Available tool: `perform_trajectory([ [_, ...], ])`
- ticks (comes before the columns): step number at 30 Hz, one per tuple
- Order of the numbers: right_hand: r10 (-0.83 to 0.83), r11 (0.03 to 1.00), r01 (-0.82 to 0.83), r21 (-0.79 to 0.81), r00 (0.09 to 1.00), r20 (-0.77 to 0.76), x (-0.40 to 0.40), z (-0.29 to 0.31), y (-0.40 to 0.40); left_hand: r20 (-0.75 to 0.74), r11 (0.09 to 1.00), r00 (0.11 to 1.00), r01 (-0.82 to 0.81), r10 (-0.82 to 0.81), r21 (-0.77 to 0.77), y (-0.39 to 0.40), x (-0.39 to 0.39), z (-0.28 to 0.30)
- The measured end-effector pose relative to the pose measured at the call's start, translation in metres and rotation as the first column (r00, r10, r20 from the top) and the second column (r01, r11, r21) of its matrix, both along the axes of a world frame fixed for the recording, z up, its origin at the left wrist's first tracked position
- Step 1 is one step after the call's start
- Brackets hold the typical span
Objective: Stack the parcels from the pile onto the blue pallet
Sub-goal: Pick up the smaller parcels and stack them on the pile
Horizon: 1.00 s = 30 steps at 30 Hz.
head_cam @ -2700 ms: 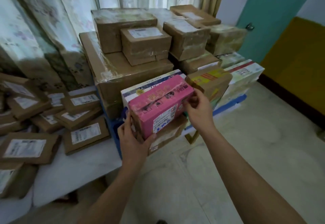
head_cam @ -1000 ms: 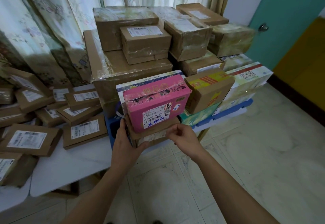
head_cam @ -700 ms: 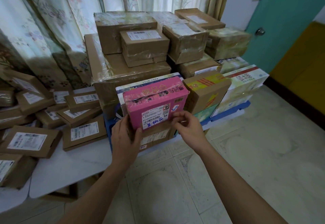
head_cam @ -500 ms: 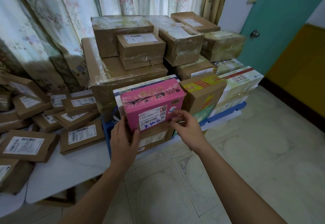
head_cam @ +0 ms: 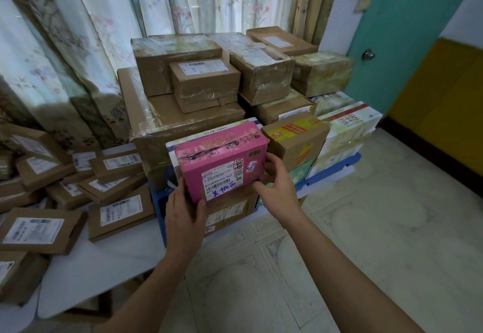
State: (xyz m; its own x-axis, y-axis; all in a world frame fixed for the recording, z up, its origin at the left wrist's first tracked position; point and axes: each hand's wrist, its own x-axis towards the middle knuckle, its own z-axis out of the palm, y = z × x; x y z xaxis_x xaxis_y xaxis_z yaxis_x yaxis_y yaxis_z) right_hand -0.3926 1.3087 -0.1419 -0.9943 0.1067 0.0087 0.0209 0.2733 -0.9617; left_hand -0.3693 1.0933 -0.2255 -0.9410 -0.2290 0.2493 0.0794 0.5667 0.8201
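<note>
Pink parcel sits gripped between both hands, left and right.

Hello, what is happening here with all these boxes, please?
A person is stacking parcels on a blue pallet. Both hands hold a pink box at the front of the stack: the left hand grips its lower left corner, the right hand its right side. The pink box sits on a brown carton, beside a carton with yellow and red print. Many flat brown parcels wait in a pile on the left.
</note>
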Motion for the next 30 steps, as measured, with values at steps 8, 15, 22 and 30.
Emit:
perform_trajectory([
  [8,-0.023,1.000,0.023,0.012,1.000,-0.016,0.001,-0.001,0.002,-0.040,1.000,0.999,0.007,-0.008,-0.016,0.004,0.001,0.006],
  [15,0.023,0.999,-0.024,0.046,1.000,0.007,0.001,-0.004,-0.004,0.000,0.999,1.000,-0.022,0.022,-0.034,0.000,-0.006,0.002],
  [22,-0.025,0.949,0.081,0.305,0.983,-0.182,0.013,0.003,-0.005,0.013,0.999,0.999,0.032,-0.031,-0.037,-0.010,0.002,0.009],
  [30,0.221,0.796,0.067,0.601,0.893,-0.392,-0.002,0.054,-0.078,-0.088,0.957,0.985,-0.163,0.146,-0.240,-0.115,0.017,0.057],
])
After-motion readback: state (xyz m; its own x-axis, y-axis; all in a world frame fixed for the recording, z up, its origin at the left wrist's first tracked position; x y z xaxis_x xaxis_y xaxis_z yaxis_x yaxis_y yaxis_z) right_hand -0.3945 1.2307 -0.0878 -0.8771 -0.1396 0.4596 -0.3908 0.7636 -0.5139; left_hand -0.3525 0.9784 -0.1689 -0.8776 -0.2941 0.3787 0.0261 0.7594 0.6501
